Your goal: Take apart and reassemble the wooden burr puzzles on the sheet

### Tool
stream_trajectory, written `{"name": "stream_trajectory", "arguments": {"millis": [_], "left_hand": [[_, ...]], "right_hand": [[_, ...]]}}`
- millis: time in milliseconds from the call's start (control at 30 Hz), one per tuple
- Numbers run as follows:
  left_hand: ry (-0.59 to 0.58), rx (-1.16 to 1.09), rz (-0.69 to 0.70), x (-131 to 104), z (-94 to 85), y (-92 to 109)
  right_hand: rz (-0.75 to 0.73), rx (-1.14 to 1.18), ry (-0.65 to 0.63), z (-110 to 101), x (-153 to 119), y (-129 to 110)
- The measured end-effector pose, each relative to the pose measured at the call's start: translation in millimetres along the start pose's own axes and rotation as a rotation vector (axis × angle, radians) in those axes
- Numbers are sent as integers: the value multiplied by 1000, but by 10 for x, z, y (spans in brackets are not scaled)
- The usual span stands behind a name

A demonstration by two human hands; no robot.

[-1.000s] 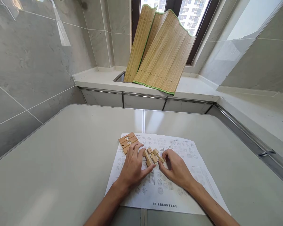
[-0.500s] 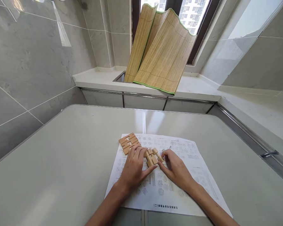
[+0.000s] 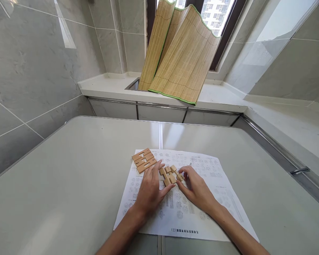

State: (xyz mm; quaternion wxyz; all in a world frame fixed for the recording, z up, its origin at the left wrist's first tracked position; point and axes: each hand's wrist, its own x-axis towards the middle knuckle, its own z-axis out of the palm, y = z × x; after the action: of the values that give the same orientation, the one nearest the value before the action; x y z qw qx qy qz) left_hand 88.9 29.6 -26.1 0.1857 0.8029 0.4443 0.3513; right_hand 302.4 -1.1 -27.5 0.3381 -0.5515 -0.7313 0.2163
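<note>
Several notched wooden puzzle pieces (image 3: 168, 175) lie side by side on a printed paper sheet (image 3: 202, 209). My left hand (image 3: 150, 187) spans their left side, fingers spread, with the thumb at their lower edge. From the right, my right hand (image 3: 196, 184) pinches the end of the rightmost notched wooden piece (image 3: 180, 177) between thumb and fingers. Just beyond my left fingertips lies a row of flat wooden pieces with cut-out slots (image 3: 144, 160), small dark marks on them. My left fingers partly cover the gap between the two groups.
The sheet rests on a pale folding table (image 3: 69, 184) with a seam down its middle. Behind the table, a bamboo mat (image 3: 184, 56) leans at the window on a white ledge (image 3: 106, 85). Grey tiled walls (image 3: 42, 63) stand on both sides.
My left fingers have lifted and spread a little away from the pieces. Small gaps between the notched pieces have widened. The view has shifted slightly.
</note>
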Motion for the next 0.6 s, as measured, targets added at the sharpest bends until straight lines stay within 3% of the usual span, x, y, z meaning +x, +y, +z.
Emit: {"name": "stream_trajectory", "arguments": {"millis": [333, 600], "left_hand": [[-50, 116, 58, 18, 28, 28], [-84, 78, 46, 13, 35, 13]], "right_hand": [[41, 90, -15, -30, 3, -33], [29, 152, -47, -11, -13, -7]]}}
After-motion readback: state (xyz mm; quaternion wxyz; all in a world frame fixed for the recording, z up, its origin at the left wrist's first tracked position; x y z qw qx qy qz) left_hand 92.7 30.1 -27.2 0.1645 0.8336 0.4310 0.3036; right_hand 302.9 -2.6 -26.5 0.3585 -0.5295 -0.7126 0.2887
